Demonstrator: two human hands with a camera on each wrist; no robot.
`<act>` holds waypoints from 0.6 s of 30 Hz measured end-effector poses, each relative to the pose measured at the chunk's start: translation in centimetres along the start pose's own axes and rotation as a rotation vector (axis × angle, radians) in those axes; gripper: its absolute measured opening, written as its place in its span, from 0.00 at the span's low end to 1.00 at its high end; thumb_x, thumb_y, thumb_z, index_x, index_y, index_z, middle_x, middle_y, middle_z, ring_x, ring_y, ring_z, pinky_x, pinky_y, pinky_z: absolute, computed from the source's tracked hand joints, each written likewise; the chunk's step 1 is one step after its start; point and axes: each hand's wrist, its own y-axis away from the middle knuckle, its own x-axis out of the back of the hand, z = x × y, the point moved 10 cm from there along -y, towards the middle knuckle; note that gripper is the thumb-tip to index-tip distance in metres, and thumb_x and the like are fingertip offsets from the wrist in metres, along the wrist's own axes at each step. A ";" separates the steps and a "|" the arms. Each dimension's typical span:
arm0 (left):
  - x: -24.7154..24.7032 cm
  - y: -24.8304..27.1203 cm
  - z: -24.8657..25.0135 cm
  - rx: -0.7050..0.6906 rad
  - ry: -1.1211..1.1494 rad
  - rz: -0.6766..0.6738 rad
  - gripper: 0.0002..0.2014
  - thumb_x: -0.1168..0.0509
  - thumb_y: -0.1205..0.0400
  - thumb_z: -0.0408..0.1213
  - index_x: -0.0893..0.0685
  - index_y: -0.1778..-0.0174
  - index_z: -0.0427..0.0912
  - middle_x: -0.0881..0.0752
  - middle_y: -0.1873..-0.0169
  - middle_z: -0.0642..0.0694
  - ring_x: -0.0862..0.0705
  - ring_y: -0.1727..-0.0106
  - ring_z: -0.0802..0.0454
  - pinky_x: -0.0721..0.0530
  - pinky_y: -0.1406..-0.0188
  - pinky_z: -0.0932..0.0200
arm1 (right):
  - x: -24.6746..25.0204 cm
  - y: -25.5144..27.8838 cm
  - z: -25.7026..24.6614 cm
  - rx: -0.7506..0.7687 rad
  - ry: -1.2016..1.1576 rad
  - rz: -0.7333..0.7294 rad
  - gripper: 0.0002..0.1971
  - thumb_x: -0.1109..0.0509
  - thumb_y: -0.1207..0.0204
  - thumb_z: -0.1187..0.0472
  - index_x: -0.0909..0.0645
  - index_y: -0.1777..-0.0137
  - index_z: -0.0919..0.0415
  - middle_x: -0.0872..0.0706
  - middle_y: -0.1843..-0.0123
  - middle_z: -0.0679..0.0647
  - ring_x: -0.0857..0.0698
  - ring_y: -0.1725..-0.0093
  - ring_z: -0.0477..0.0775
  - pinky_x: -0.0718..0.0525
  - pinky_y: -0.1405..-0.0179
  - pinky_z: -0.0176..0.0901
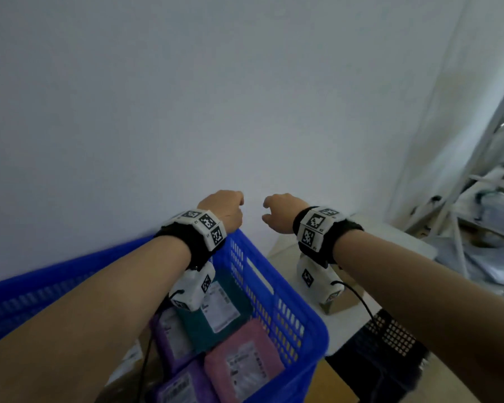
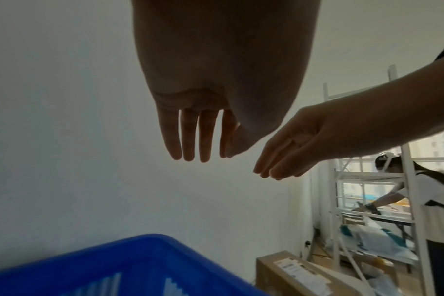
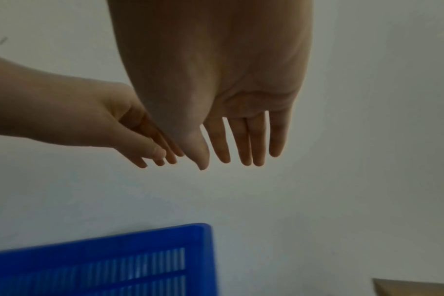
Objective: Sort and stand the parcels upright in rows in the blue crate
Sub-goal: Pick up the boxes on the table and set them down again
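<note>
While both forearms reach up from the bottom corners of the head view, the nearest things sit low in the frame: a pink parcel (image 1: 246, 365) at bottom centre, a purple parcel (image 1: 173, 340) just left of it, and a teal parcel (image 1: 216, 308) a little higher, all three inside the blue crate (image 1: 291, 303) with their white labels facing up toward the camera, leaning rather than plainly upright. Right of the crate, at lower right, a dark perforated basket (image 1: 390, 338) stands on the floor, and above it a brown cardboard box (image 2: 299, 274) lies near the wall. Higher in the frame, each wrist wears a black band carrying white marker blocks. Beyond them, near the middle of the picture, the left hand (image 1: 223, 209) and the right hand (image 1: 282, 212) hang in the air side by side, close together but apart, above the far corner of the crate. Seen from the wrist cameras, the fingers (image 2: 188, 138) of the left hand and the fingers (image 3: 243, 140) of the right hand point straight out, narrowly spread and relaxed, holding nothing. Behind them a plain pale wall (image 1: 186, 97) fills the upper frame. At the far right edge stands a white metal shelf rack (image 2: 408, 180), and in the left wrist view another person (image 2: 436, 200) bends toward it.
</note>
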 end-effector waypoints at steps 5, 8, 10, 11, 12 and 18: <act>-4.7 -5.4 9.0 -0.038 0.054 -0.071 0.17 0.45 0.16 0.37 0.25 0.30 0.44 0.21 0.31 0.42 0.21 0.33 0.42 0.22 0.35 0.50 | -0.3 -0.4 12.0 -0.105 -0.020 -0.030 0.20 0.42 0.18 0.54 0.28 0.29 0.60 0.22 0.30 0.59 0.21 0.33 0.61 0.20 0.35 0.54; -8.3 -8.1 13.2 -0.043 0.094 -0.147 0.17 0.44 0.16 0.37 0.25 0.30 0.43 0.22 0.31 0.41 0.21 0.33 0.42 0.23 0.36 0.53 | -1.5 -0.5 18.3 -0.150 -0.038 -0.063 0.19 0.42 0.17 0.55 0.27 0.30 0.62 0.21 0.31 0.60 0.20 0.34 0.62 0.20 0.35 0.54; -11.1 -9.4 15.3 -0.033 0.115 -0.209 0.17 0.44 0.16 0.36 0.25 0.31 0.42 0.22 0.31 0.41 0.22 0.33 0.42 0.24 0.37 0.54 | -3.0 -0.8 22.0 -0.175 -0.067 -0.094 0.19 0.41 0.17 0.55 0.26 0.31 0.63 0.20 0.31 0.61 0.19 0.34 0.62 0.19 0.35 0.55; -12.5 -9.9 16.1 -0.022 0.121 -0.239 0.16 0.44 0.16 0.36 0.24 0.32 0.41 0.21 0.32 0.40 0.21 0.34 0.42 0.24 0.37 0.54 | -4.0 -1.0 23.8 -0.191 -0.083 -0.112 0.19 0.41 0.17 0.55 0.26 0.30 0.63 0.20 0.31 0.61 0.19 0.35 0.62 0.19 0.35 0.55; -14.0 -10.4 16.8 -0.007 0.125 -0.269 0.16 0.44 0.16 0.36 0.24 0.33 0.40 0.21 0.33 0.40 0.21 0.34 0.41 0.23 0.38 0.53 | -5.0 -1.1 25.4 -0.208 -0.100 -0.131 0.19 0.41 0.17 0.55 0.26 0.30 0.63 0.20 0.31 0.61 0.19 0.34 0.62 0.19 0.34 0.54; -22.1 -12.4 18.5 0.109 0.167 -0.422 0.17 0.45 0.14 0.36 0.25 0.31 0.36 0.20 0.34 0.35 0.20 0.34 0.38 0.23 0.39 0.53 | -11.1 -2.4 32.2 -0.261 -0.227 -0.208 0.19 0.45 0.16 0.60 0.30 0.28 0.66 0.21 0.30 0.63 0.21 0.32 0.63 0.22 0.36 0.50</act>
